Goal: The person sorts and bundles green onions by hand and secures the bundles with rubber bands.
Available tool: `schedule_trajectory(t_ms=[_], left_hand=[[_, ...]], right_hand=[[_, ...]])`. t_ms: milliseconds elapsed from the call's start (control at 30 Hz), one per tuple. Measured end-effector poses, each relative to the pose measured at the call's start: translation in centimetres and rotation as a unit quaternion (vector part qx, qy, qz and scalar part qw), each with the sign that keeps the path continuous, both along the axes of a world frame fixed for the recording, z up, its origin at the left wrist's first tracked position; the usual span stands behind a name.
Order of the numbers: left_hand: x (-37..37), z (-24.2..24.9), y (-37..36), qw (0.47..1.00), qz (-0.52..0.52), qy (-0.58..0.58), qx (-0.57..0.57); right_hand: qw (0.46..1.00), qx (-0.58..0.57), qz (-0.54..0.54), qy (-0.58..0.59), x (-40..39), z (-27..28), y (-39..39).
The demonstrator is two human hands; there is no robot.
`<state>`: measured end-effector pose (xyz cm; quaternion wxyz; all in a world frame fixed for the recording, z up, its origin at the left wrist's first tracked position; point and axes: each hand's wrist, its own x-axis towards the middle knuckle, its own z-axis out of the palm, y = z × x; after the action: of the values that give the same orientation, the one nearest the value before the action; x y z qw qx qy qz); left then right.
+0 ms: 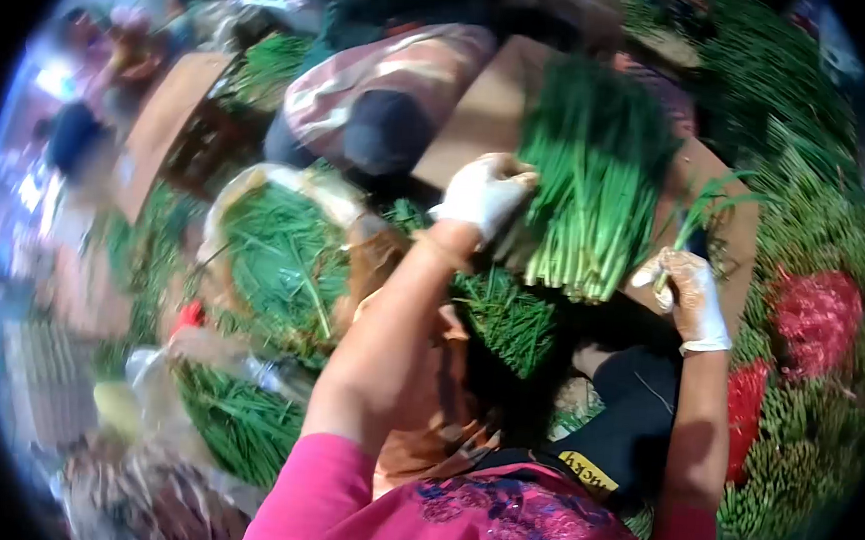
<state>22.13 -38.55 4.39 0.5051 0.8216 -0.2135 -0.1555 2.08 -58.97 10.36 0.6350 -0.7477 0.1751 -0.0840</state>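
Note:
A thick bundle of garlic chives [598, 191] lies on a brown cardboard sheet [484, 108], leaves away from me and pale stem ends toward me. My left hand [486, 196], in a white glove, is closed at the bundle's left edge; what its fingers hold, if anything, I cannot make out. To the right of the bundle, my right hand [690, 293] wears a soiled white glove and pinches a few loose chives [699, 210], their leaves pointing up and bending right.
Chives are heaped along the right, with red mesh bags [818, 322] among them. At left stands a lined tub [228, 211] holding cut leaves. A person in a dark cap [390, 132] bends close beyond the cardboard. More people appear at far left.

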Motion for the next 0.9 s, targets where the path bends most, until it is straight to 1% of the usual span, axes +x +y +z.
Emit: schedule_trajectory(t_ms=[33, 67, 100, 133, 167, 200, 267, 300, 333, 367, 400, 433, 467, 500, 533, 567, 600, 633, 667, 700, 733, 800, 833, 867, 900], left_hand=[[-0.5, 1.8, 0.6, 0.998, 0.007, -0.030, 0.056], [-0.5, 1.2, 0.8, 1.000, -0.002, -0.014, 0.004], [-0.9, 2.9, 1.2, 0.999, -0.010, 0.038, -0.002], [-1.4, 3.5, 1.9, 0.998, -0.013, 0.045, -0.034], [-1.7, 2.0, 2.6, 0.977, -0.004, 0.102, -0.190], [-2.9, 4.0, 4.5, 0.985, 0.004, 0.068, -0.161], [-3.8, 2.8, 9.6, 0.986, 0.030, 0.078, -0.141], [-5.4, 2.6, 12.4, 0.952, 0.061, 0.134, -0.269], [-6.5, 2.0, 15.8, 0.932, 0.097, 0.179, -0.299], [-7.0, 1.1, 19.3, 0.966, 0.149, 0.119, -0.177], [-6.7, -3.2, 23.1, 0.960, 0.210, 0.098, -0.157], [-7.5, -5.6, 26.3, 0.943, 0.295, 0.098, -0.121], [-8.3, -8.4, 29.4, 0.937, 0.322, 0.094, -0.100], [-9.5, -10.4, 31.3, 0.952, 0.304, 0.031, 0.002], [-10.8, -11.6, 32.3, 0.954, 0.279, -0.032, 0.101], [-11.7, -11.5, 31.6, 0.946, 0.260, -0.067, 0.183], [-12.4, -11.1, 30.2, 0.929, 0.239, -0.100, 0.265], [-12.6, -10.7, 28.9, 0.926, 0.230, -0.065, 0.293], [-12.6, -12.5, 28.1, 0.919, 0.214, -0.070, 0.322], [-12.0, -11.8, 27.2, 0.917, 0.154, -0.016, 0.368], [-11.8, -11.0, 26.3, 0.903, 0.092, -0.043, 0.418], [-11.6, -13.8, 25.1, 0.901, 0.073, -0.086, 0.418], [-11.8, -13.2, 24.9, 0.907, 0.084, -0.097, 0.401], [-12.0, -12.6, 24.8, 0.911, 0.094, -0.109, 0.386], [-12.0, -12.7, 25.3, 0.929, 0.118, -0.097, 0.337]], right_hand=[[0.999, -0.018, 0.032, 0.021, 1.0, 0.0, 1.0], [0.990, -0.081, 0.084, 0.073, 1.3, -1.7, 0.0], [0.981, -0.053, 0.147, 0.117, 2.0, -1.4, 1.5], [0.965, -0.033, 0.204, 0.161, 2.2, -0.4, 2.8], [0.964, -0.003, 0.190, 0.184, 2.3, 0.0, 3.8], [0.962, 0.023, 0.173, 0.211, 2.0, 0.3, 4.7], [0.965, -0.039, 0.201, 0.165, 1.5, 0.8, 6.5], [0.962, -0.033, 0.211, 0.169, 1.6, 0.8, 7.4], [0.952, -0.079, 0.244, 0.165, 1.9, 1.6, 8.7], [0.951, -0.092, 0.244, 0.167, 2.1, 2.1, 10.1], [0.949, -0.108, 0.242, 0.170, 2.5, 2.6, 11.6], [0.939, -0.132, 0.267, 0.173, 3.2, 2.9, 13.0], [0.927, -0.156, 0.291, 0.177, 4.0, 3.2, 14.4], [0.923, -0.169, 0.302, 0.168, 4.9, 3.0, 16.4], [0.917, -0.175, 0.342, 0.107, 6.0, 2.3, 18.3], [0.901, -0.220, 0.373, 0.024, 7.3, 1.4, 20.5], [0.884, -0.224, 0.411, -0.012, 8.9, 0.2, 22.5], [0.832, -0.284, 0.444, -0.172, 10.6, -1.7, 24.4], [0.795, -0.338, 0.448, -0.229, 12.4, -4.0, 26.4], [0.799, -0.344, 0.439, -0.227, 13.6, -5.3, 28.7], [0.768, -0.379, 0.447, -0.260, 15.3, -7.4, 30.4], [0.660, -0.476, 0.457, -0.360, 17.8, -10.5, 33.2], [0.621, -0.550, 0.498, -0.254, 18.6, -11.7, 33.5], [0.571, -0.613, 0.527, -0.145, 19.4, -12.8, 33.3], [0.554, -0.663, 0.496, -0.084, 19.8, -13.7, 32.1]])
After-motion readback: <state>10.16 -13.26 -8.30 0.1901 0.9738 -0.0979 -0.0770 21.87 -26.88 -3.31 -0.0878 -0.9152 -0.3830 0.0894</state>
